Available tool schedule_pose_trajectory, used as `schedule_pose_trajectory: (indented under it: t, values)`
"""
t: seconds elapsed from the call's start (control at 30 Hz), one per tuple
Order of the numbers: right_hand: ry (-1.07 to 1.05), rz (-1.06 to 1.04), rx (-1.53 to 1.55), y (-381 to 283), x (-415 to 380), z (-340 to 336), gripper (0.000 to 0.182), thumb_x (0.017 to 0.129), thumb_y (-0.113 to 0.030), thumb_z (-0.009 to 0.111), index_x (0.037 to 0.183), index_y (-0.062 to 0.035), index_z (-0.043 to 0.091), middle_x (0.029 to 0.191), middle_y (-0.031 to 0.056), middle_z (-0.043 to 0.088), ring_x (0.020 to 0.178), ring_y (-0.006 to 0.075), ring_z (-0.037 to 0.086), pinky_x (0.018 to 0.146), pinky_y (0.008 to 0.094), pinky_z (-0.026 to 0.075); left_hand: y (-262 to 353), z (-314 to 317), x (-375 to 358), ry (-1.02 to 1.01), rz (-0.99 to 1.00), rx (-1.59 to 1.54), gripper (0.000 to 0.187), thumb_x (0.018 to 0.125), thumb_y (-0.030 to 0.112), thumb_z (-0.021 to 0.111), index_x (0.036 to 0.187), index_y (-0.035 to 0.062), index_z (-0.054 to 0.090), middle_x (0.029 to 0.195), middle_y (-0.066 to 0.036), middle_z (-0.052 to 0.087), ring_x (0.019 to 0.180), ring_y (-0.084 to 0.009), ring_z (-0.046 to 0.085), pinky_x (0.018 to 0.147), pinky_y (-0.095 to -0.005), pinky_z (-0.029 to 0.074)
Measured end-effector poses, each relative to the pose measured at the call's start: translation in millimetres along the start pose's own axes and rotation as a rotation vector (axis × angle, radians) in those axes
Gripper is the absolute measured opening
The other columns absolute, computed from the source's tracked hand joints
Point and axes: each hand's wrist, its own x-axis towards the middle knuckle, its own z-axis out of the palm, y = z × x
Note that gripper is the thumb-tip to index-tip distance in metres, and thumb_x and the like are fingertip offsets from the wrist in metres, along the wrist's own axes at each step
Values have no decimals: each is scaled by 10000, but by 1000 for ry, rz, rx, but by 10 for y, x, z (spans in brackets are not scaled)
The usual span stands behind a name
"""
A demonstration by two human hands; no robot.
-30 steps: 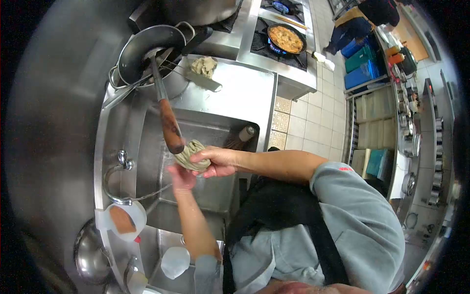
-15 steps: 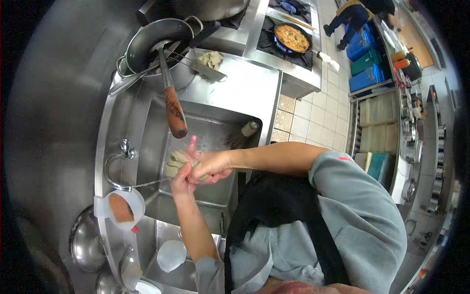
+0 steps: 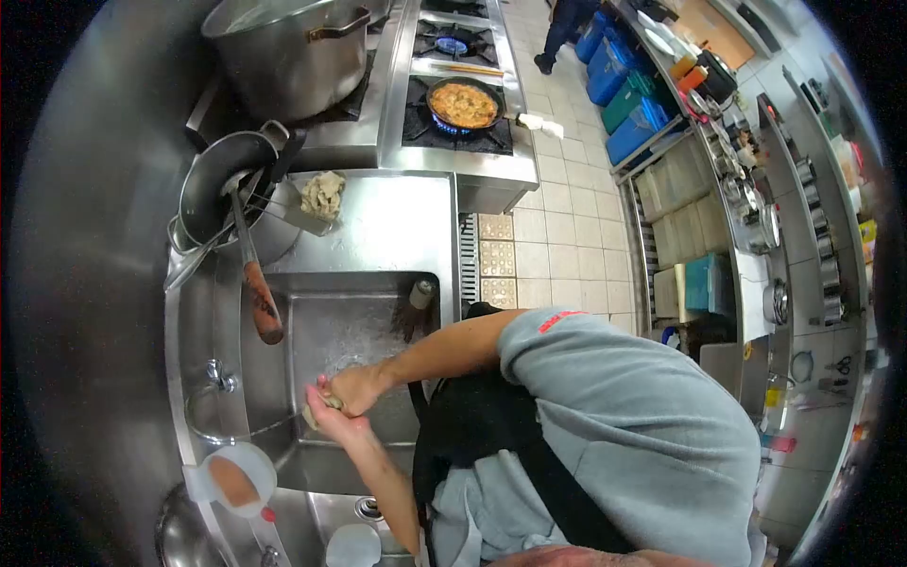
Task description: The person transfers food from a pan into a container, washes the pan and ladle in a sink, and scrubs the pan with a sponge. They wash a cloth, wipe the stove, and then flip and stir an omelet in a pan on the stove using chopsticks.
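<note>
Over the steel sink, my two hands are pressed together around a crumpled beige cloth-like piece, mostly hidden by the fingers. My right hand is closed over it from above. Below and beside it, my left hand wraps round the same piece. A thin stream of water runs from the curved faucet towards the hands. Another crumpled beige lump lies on the steel counter above the sink.
A pot holds long utensils, one wooden handle jutting over the sink. Beyond are a large pot and a pan of food over a flame. A brush stands in the sink corner; a person's leg shows beyond.
The view has shifted, showing more of the stove. My hands have closed more tightly round the beige piece, so less of it shows. A raised finger of my left hand has folded in.
</note>
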Motion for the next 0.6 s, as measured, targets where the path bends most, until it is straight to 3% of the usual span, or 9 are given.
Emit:
schedule_pose_trajectory:
  t: [0.2, 0.27, 0.37, 0.43, 0.5, 0.6]
  values:
    - [-25, 123, -244, 11, -122, -71, 304, 788, -271, 642, 996, -56, 590, 848, 198, 692, 808, 402, 679, 704, 509, 525, -350, -179, 260, 6, -107, -192, 330, 959, 359, 519, 994, 46, 617, 968, -78, 650, 924, -223, 633, 862, -399, 519]
    - [75, 42, -297, 89, -174, -68, 325, 808, -276, 650, 1042, -59, 590, 854, 190, 698, 825, 386, 691, 706, 496, 540, -348, -105, 208, 127, -183, -202, 333, 966, 332, 451, 1020, 42, 607, 1029, -114, 647, 988, -269, 632, 908, -464, 508]
    - [35, -64, -427, 305, -202, -109, 322, 825, -276, 652, 1056, -61, 584, 865, 177, 699, 825, 375, 695, 701, 477, 551, -209, 167, -83, 136, -301, -241, 372, 970, 335, 394, 1067, 39, 596, 1099, -155, 629, 1059, -331, 615, 940, -543, 482]
    - [54, -130, -491, 291, -291, -164, 319, 836, -264, 646, 1075, -67, 567, 898, 164, 698, 826, 373, 698, 701, 465, 561, -391, -49, 121, -27, -337, -352, 404, 975, 342, 357, 1129, 42, 577, 1177, -186, 602, 1135, -368, 579, 971, -582, 454]
    - [16, -20, -472, 90, -391, -317, 293, 849, -252, 632, 1065, -68, 559, 933, 160, 693, 832, 370, 699, 707, 467, 563, -409, -14, 149, 4, -381, -377, 319, 973, 317, 400, 1074, 74, 580, 1134, -151, 619, 1079, -325, 604, 946, -529, 477]
    - [70, -59, -462, 112, -469, -368, 290, 849, -219, 631, 1070, -60, 530, 956, 168, 675, 867, 373, 695, 714, 472, 561, -421, 72, 120, 118, -373, -434, 356, 987, 313, 385, 1138, 52, 573, 1161, -142, 619, 1103, -310, 592, 990, -511, 449]
